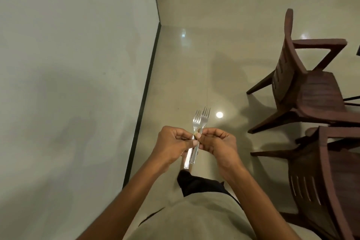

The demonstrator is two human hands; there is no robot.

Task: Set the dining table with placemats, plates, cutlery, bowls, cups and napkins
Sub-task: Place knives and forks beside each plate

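Beside the pale wall, the left hand (171, 142) and right hand (216, 142) both pinch two shiny steel forks (195, 134) mid-handle, tines forward, over the glossy floor, table unseen; best keep handles aligned and pinched firm passing the brown plastic chairs (311, 91).

I can read no text, label, brand, number or sign anywhere in my view: none shows on the two forks (198, 122), on the brown chairs (303, 91), on the pale wall (68, 64) or on the glossy floor (204, 54).
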